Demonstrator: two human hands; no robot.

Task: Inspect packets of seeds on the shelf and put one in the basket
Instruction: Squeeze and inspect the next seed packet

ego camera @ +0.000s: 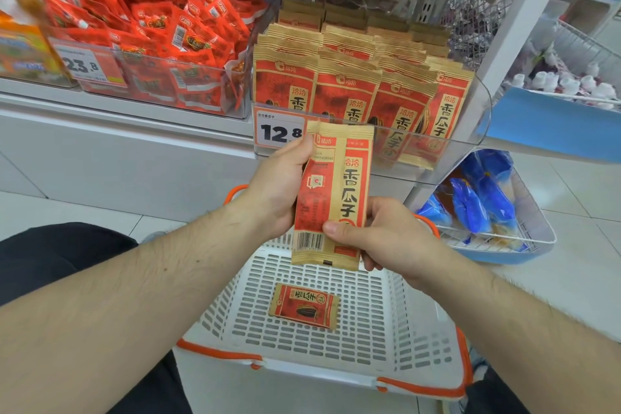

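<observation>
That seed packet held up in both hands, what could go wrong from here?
1. The basket already holds one seed packet; dropping in the held packet too might exceed the one wanted.
2. The left hand and right hand pinch only the packet's edges, so it could slip; it would probably land in the basket beneath.
3. Returning it could nudge the tightly packed shelf packets in the clear bin.

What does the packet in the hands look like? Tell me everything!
The packet is long, tan paper with red panels, big black characters and a barcode near the bottom. It is held upright over the white basket. The left hand grips its upper left edge; the right hand pinches its lower right.
</observation>
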